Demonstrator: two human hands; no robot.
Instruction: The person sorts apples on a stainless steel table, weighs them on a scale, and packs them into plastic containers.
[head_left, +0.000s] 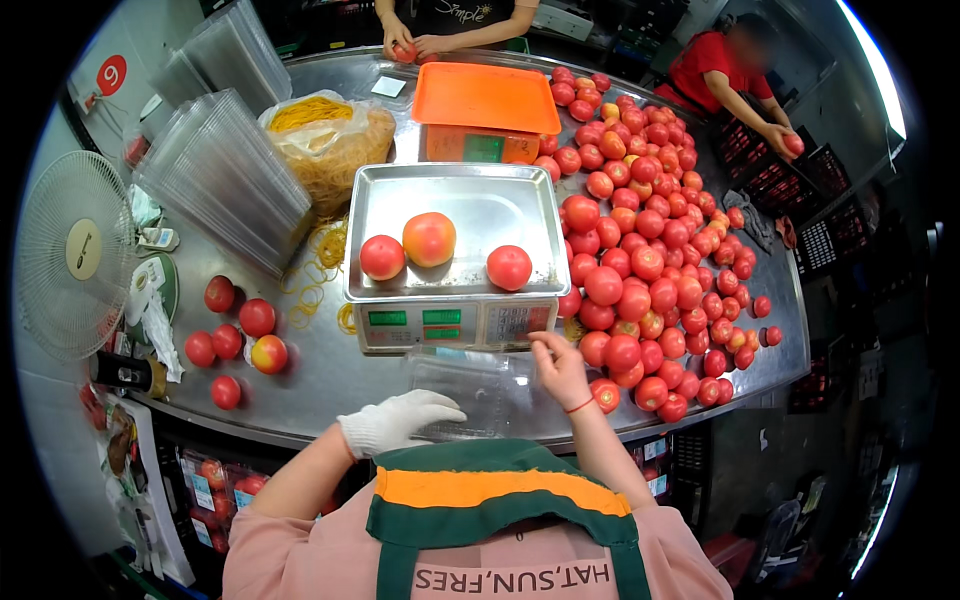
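Observation:
My left hand, in a white knit glove, lies at the left edge of a clear plastic tray on the steel table. Its thumb is hidden, so whether it grips the tray cannot be told. My bare right hand, fingers bent and apart with nothing visible in them, hovers by the lower right corner of a digital scale. On the scale's steel pan sit a red tomato, a larger orange-red tomato and another red tomato to the right.
A large tomato pile covers the table's right side. Behind stands an orange scale. Leftward are stacked clear trays, a bag of rubber bands, several loose tomatoes and a fan. Two people handle tomatoes beyond.

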